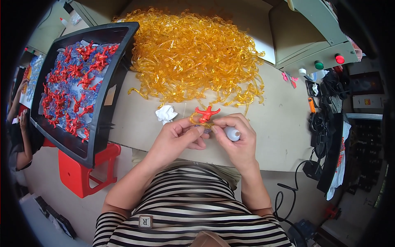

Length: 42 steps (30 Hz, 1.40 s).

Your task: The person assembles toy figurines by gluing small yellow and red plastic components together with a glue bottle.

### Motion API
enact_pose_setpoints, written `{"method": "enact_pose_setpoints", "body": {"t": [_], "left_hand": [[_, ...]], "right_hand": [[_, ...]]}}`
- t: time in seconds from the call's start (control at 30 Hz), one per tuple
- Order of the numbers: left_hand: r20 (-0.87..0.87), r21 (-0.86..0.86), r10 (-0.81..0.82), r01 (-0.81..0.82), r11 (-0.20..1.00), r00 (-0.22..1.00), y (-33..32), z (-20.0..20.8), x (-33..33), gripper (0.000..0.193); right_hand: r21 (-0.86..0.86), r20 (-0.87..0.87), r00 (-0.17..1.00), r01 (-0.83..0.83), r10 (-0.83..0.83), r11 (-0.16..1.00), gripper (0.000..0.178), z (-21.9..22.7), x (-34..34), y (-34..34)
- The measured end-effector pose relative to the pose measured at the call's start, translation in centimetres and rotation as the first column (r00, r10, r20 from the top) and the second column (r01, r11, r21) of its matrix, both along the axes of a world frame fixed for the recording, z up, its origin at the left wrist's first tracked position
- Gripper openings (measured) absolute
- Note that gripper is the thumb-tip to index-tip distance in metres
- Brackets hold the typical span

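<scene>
The left hand [180,138] is grasping: its thumb and fingers are closing around the lower part of a small red figurine [207,113] and a loop of yellow translucent strand [194,120]. The figurine is standing out just beyond the fingertips, between the two hands, with its arms spreading sideways. A bluish part is showing beneath it, partly hidden by the fingers.

The right hand [236,138] is pinching near the same strand with thumb and forefinger, while its other fingers are curling around a pale bottle [232,133], keeping it against the palm.

A crumpled white tissue [166,113] is lying on the desk [279,123] just beyond the left hand. Farther ahead of both hands, a broad heap of yellow strands [193,53] is spreading, a few loose ends reaching near the figurine.

Well to the left of the left hand, a black tray [101,133] is holding many red figurines [86,79] among bluish translucent pieces; a red stool [76,175] is standing below it.

Beyond the right hand, to its right, pink-handled scissors [290,79] and an orange tool [311,105] are lying near black cables.
</scene>
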<state>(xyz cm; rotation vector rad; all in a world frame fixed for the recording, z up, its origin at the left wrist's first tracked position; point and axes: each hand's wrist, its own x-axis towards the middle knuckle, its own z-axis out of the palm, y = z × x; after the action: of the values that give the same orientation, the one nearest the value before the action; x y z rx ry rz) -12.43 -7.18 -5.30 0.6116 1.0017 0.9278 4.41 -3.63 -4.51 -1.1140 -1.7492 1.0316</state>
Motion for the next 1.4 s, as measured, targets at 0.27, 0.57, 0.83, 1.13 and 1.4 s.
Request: {"method": "enact_pose_setpoints", "body": {"t": [0.27,0.57,0.83,1.13,1.4], "left_hand": [[0.061,-0.023,-0.039,0.041,0.999,0.997,0.2,-0.1,-0.5,0.026],[-0.028,0.004,-0.067,0.067,0.998,0.997,0.2,0.0,0.0,0.026],[-0.078,0.086,0.015,-0.008,0.996,0.997,-0.2,0.1,0.8,0.024],[-0.093,0.135,0.065,-0.052,0.989,0.994,-0.5,-0.1,1.2,0.024],[-0.115,0.292,0.164,-0.125,0.948,0.980,-0.7,-0.8,1.7,0.025]], "right_hand": [[0.126,0.120,0.992,-0.063,0.048,0.990,0.020,0.1,-0.3,0.5],[0.349,0.109,0.994,-0.051,0.014,0.936,0.019,-1.5,-0.4,0.4],[0.415,0.070,0.997,-0.051,0.025,0.908,0.022,-1.8,-0.4,0.2],[0.426,0.075,0.997,-0.029,-0.003,0.904,0.021,-1.6,-0.7,0.1],[0.337,-0.005,1.000,0.010,-0.009,0.941,0.018,-1.9,-0.9,-0.4]]}}
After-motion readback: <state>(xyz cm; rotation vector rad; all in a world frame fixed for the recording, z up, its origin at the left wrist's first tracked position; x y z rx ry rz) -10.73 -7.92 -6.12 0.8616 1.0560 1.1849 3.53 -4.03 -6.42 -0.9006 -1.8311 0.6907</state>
